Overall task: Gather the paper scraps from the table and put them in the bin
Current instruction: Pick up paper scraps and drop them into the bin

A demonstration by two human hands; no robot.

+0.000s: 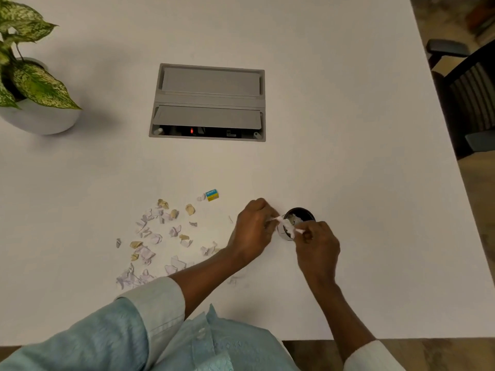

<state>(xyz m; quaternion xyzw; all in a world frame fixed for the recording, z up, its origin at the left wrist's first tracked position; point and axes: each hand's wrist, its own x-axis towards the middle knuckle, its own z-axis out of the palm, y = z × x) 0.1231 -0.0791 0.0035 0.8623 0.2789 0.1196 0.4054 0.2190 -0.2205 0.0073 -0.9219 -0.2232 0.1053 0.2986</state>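
Note:
A small round black bin (305, 212) stands on the white table, with white paper inside it. My left hand (254, 231) is just left of the bin, pinching a white paper scrap (286, 224) over its rim. My right hand (317, 243) is at the bin's near right side and pinches the other end of the white paper. Several torn white and tan paper scraps (155, 239) lie scattered on the table to the left of my hands.
A small blue and yellow eraser (212, 195) lies beyond the scraps. A grey cable box (209, 103) is set into the table's middle. A potted plant (29, 84) stands far left. A dark chair (466, 89) is past the table's right edge.

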